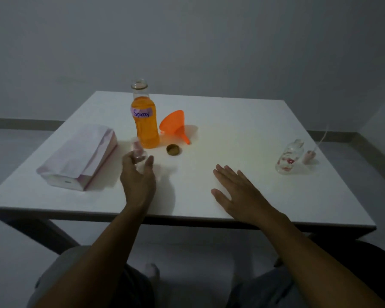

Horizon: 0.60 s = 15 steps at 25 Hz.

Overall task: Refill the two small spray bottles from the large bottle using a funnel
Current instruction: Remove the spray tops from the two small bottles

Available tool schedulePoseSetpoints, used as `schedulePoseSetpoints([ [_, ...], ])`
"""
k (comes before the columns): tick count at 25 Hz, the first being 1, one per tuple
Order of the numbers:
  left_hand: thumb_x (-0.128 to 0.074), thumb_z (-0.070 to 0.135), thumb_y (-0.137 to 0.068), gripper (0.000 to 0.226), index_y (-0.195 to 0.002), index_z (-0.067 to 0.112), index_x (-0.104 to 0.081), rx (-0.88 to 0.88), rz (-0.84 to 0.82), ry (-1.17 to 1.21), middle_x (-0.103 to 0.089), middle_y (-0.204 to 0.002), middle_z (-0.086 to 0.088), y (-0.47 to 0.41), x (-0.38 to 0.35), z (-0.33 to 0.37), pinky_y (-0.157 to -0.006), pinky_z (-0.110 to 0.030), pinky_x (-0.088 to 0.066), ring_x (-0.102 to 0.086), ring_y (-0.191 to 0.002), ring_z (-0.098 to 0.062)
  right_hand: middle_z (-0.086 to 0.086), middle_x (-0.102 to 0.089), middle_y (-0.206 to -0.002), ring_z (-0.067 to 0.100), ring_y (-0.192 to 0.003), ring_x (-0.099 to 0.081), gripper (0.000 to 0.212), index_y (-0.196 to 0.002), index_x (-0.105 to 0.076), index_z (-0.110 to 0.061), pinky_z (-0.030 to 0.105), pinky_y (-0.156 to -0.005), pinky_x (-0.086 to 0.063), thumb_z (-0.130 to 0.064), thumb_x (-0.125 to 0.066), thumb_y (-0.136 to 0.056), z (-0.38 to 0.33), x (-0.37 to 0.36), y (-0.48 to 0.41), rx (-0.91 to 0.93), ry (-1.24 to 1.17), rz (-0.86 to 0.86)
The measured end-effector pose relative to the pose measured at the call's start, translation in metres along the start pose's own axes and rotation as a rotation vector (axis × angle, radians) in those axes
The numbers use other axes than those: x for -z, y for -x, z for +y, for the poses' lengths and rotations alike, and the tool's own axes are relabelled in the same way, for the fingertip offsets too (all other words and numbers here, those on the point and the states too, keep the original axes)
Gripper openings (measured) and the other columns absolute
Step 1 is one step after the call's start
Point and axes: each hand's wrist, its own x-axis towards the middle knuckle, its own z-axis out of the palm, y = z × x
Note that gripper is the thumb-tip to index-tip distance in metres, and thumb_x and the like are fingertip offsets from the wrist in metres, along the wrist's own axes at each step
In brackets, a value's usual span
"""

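Note:
A large clear bottle (144, 121) of orange liquid, labelled "Spray", stands uncapped at the table's middle left. Its brown cap (173, 149) lies just right of its base. An orange funnel (175, 125) lies on its side next to the bottle. My left hand (138, 176) curls round a small clear spray bottle (139, 153) in front of the large one; the small bottle is blurred. My right hand (236, 192) lies flat and open on the table, holding nothing. A second small bottle (289, 157) with flower prints stands open at the right, its pink spray head (309, 156) beside it.
A white and pink tissue pack (80, 158) lies at the left of the white table (242, 130). The table's near edge runs just behind my wrists. A grey wall stands behind the table.

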Motion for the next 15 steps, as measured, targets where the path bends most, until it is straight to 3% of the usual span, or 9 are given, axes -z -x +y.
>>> schedulePoseSetpoints([
  [3, -0.069, 0.032, -0.085, 0.033, -0.114, 0.021, -0.059, -0.359, -0.335, -0.128, -0.063, -0.109, 0.009, 0.000, -0.012, 0.012, -0.078, -0.017, -0.049, -0.060, -0.097, -0.003, -0.012, -0.043, -0.154, 0.007, -0.143, -0.035, 0.054, -0.147, -0.045, -0.031, 0.032, -0.121, -0.026, -0.048, -0.054, -0.097, -0.002, 0.010, -0.006, -0.058, -0.268, 0.123],
  [6, -0.076, 0.031, -0.078, 0.039, -0.114, 0.021, -0.064, -0.495, -0.531, -0.193, -0.064, -0.107, 0.008, -0.004, -0.031, 0.020, -0.076, -0.021, -0.053, -0.060, -0.090, -0.006, -0.013, -0.068, -0.117, 0.003, -0.104, -0.065, 0.052, -0.133, -0.059, -0.031, 0.027, -0.090, -0.056, -0.046, -0.072, -0.085, -0.012, 0.030, -0.013, -0.121, -0.630, 0.323],
  [9, -0.075, 0.041, -0.075, 0.045, -0.117, 0.030, -0.065, -0.564, -0.656, -0.280, -0.060, -0.111, 0.009, -0.013, -0.049, 0.017, -0.075, -0.023, -0.053, -0.056, -0.092, -0.007, -0.005, -0.072, -0.101, 0.011, -0.085, -0.071, 0.052, -0.125, -0.064, -0.024, 0.025, -0.073, -0.061, -0.044, -0.079, -0.078, -0.018, 0.039, -0.021, -0.129, -0.763, 0.390],
  [12, -0.070, 0.048, -0.074, 0.047, -0.118, 0.034, -0.064, -0.588, -0.731, -0.257, -0.060, -0.107, 0.011, -0.020, -0.064, 0.016, -0.071, -0.015, -0.050, -0.055, -0.091, -0.001, -0.001, -0.075, -0.083, 0.011, -0.067, -0.073, 0.030, -0.107, -0.072, -0.015, 0.025, -0.060, -0.059, -0.034, -0.077, -0.083, -0.014, 0.044, -0.031, -0.139, -0.764, 0.421],
  [15, -0.070, 0.046, -0.077, 0.043, -0.115, 0.029, -0.066, -0.556, -0.783, -0.211, -0.067, -0.103, 0.013, -0.025, -0.073, 0.018, -0.071, -0.019, -0.056, -0.061, -0.088, 0.000, 0.003, -0.075, -0.072, 0.016, -0.059, -0.073, 0.019, -0.098, -0.073, -0.009, 0.038, -0.060, -0.062, -0.026, -0.072, -0.089, -0.004, 0.049, -0.038, -0.143, -0.777, 0.370],
])
